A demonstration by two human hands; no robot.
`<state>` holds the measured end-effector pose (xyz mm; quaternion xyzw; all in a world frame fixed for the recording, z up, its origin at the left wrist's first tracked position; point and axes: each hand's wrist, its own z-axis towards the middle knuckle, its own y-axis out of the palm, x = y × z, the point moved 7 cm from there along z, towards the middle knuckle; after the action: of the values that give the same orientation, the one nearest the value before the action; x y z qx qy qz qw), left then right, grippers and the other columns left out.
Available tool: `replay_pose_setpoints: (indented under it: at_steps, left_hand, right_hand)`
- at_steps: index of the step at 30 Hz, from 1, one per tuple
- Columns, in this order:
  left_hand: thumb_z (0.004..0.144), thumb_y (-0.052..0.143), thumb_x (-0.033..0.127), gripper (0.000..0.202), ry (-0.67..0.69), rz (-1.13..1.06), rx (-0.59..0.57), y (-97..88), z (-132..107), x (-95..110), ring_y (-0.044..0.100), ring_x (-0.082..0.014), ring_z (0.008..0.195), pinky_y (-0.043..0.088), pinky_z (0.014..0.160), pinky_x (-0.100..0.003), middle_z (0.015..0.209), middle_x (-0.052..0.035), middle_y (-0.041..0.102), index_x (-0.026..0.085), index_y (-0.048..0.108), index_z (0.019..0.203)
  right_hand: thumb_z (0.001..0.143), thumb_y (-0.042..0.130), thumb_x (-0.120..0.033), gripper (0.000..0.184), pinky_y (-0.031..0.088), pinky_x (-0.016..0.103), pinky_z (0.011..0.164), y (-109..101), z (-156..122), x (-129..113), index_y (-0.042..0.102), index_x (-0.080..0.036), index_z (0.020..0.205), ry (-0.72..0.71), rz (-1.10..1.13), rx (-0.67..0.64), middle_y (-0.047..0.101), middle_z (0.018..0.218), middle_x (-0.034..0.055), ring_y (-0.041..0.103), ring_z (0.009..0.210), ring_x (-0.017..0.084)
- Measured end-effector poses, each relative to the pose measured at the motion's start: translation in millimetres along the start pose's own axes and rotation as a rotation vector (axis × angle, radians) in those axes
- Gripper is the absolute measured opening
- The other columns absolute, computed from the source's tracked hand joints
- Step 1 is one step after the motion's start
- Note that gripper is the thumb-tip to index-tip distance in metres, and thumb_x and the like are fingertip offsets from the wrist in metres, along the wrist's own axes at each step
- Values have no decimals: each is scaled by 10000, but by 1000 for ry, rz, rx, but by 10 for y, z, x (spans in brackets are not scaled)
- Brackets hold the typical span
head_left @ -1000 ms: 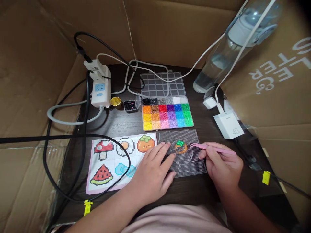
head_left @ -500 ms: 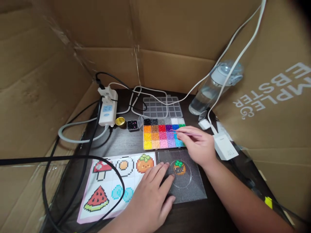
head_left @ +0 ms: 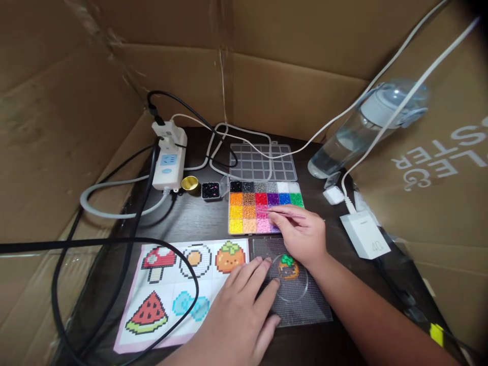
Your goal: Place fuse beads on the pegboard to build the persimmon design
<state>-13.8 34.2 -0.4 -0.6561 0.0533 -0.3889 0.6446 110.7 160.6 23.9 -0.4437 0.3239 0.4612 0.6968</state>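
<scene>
My right hand (head_left: 305, 231) pinches pink tweezers (head_left: 292, 214), whose tips point left over the pink cells of a bead box (head_left: 249, 234). Whether the tips hold a bead is too small to tell. Spread flat, my left hand (head_left: 244, 300) rests across the left edge of a clear pegboard (head_left: 318, 305) and the pattern sheet beside it. On the pegboard, inside a round outline, sits a small persimmon of orange and green beads (head_left: 288, 269) with a gap in its middle. The pattern sheet (head_left: 145, 292) shows a mushroom, egg, persimmon, watermelon and a blue shape.
Behind the box lies its open lid (head_left: 263, 162). A gold cup (head_left: 189, 184) and a small box of black beads (head_left: 211, 191) stand left of it. A power strip (head_left: 170, 162), black cable, water bottle (head_left: 351, 137) and white charger (head_left: 366, 234) surround the workspace, within cardboard walls.
My right hand and the tweezers have shifted left over the bead box, from the purple cells toward the pink ones. My left hand stays on the pegboard. The camera view has shifted slightly.
</scene>
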Motion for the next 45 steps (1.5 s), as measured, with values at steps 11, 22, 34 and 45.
replay_pose_setpoints:
  at_steps: [11,22,34,45]
  left_hand:
    - [875,603,233,481,62,85,10,27,-3,1,431,-327,1365,463,1057,-517,1530,-127,408,202,544,1352]
    - [902,578,258,430,82,110,38,41,3,-8,430,-325,1357,464,1049,-533,1520,-125,416,207,556,1329]
    - [904,572,256,435,81,106,53,49,-2,-20,430,-326,1361,454,1056,-525,1531,-116,406,212,557,1337]
    - [896,573,245,435,80,100,56,42,-1,-18,449,-325,1342,458,1051,-511,1521,-109,422,217,564,1330]
  right_hand:
    - [809,751,-228,126,636,301,658,-985,-127,22,783,-171,917,107,-46,412,766,801,49,717,632,150]
    - [770,783,-359,300,652,358,710,-1286,-599,542,780,-98,917,322,-115,588,779,806,111,743,654,203]
    - [795,741,-338,261,642,357,692,-1244,-561,591,782,-103,900,335,-130,535,776,768,108,737,640,202]
    - [796,751,-355,280,645,364,706,-1236,-564,625,781,-108,923,348,-136,511,781,794,109,744,657,207]
